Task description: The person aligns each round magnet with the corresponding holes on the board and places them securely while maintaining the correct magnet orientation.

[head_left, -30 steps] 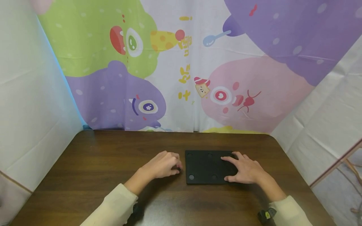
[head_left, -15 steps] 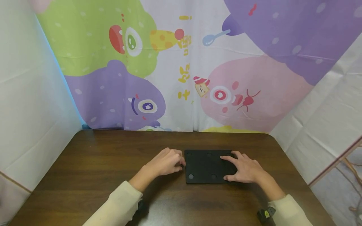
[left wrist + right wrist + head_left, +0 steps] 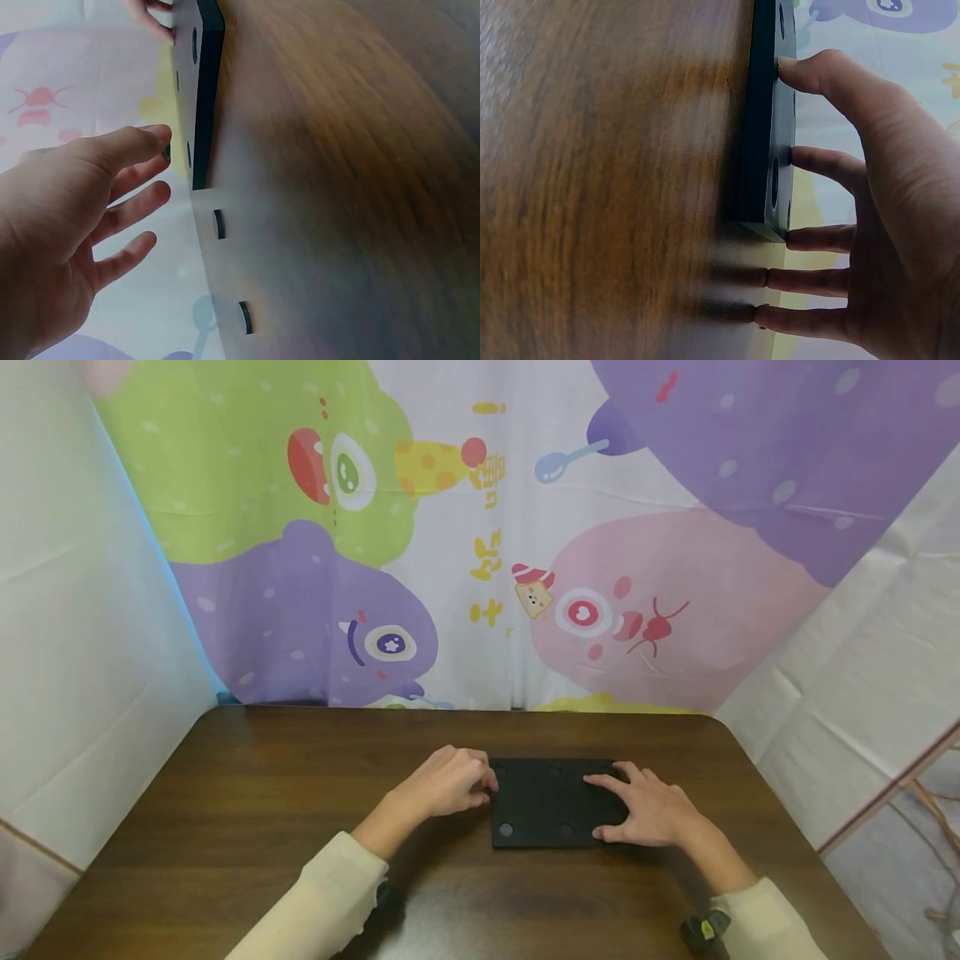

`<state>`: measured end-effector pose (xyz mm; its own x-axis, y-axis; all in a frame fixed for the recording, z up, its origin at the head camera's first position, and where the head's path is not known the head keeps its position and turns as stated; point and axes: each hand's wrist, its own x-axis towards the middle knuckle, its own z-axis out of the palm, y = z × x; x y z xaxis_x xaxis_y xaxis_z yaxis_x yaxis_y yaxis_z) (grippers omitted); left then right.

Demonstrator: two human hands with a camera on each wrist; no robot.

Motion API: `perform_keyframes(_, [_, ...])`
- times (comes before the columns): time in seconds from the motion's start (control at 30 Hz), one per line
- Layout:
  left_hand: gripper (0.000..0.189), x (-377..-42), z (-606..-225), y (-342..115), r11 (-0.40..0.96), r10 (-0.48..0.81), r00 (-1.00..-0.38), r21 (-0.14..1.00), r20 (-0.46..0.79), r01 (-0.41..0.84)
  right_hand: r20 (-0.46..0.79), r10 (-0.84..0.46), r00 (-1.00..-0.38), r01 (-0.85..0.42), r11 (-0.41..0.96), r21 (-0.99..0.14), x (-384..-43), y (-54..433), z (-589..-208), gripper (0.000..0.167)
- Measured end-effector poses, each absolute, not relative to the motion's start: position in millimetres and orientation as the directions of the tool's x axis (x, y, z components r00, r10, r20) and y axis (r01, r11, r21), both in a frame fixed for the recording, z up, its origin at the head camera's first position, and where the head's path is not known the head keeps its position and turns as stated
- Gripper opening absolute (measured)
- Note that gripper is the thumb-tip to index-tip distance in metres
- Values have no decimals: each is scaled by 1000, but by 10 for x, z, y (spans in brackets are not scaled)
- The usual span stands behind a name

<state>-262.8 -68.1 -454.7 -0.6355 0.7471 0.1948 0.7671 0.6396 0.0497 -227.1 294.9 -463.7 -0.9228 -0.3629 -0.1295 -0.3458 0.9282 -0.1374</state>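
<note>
A flat black rectangular board with several round recesses lies on the wooden table. My left hand is over the board's far left corner. In the left wrist view its thumb and index fingertip pinch a small dark disc, mostly hidden by the fingers; the other fingers are spread. My right hand rests on the board's right end. The right wrist view shows its thumb, index and middle fingertips touching the board, with the other fingertips down past its edge.
In the left wrist view, two small dark discs lie on the table beyond the board's end: a nearer disc and a farther disc. A cartoon-printed curtain hangs behind the table. White cloth sides flank it.
My left hand has moved right and slightly away from me, from beside the board to over its far left corner. The right hand and the board have stayed in place.
</note>
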Motion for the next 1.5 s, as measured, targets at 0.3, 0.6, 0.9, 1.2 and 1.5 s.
perform_keyframes(0.3, [12,-2685,-4532,-666,647,740,-647,70,182,759,-126,-365,-922,-348,927,-141,-2279,2934,-4638,89])
perform_keyframes(0.6, [12,-2746,-4489,-614,656,726,-664,110,178,746,-126,-366,-922,-349,927,-141,-2267,2939,-4635,89])
perform_keyframes(0.9, [12,-2788,-4463,-587,664,720,-674,123,165,738,-125,-366,-922,-348,926,-144,-2264,2939,-4634,89])
perform_keyframes(1.2, [12,-2839,-4460,-524,661,722,-674,132,157,739,-127,-367,-922,-349,926,-141,-2272,2942,-4640,89])
perform_keyframes(1.5, [12,-2896,-4467,-490,671,712,-684,132,158,730,-130,-367,-921,-350,927,-137,-2263,2943,-4625,89])
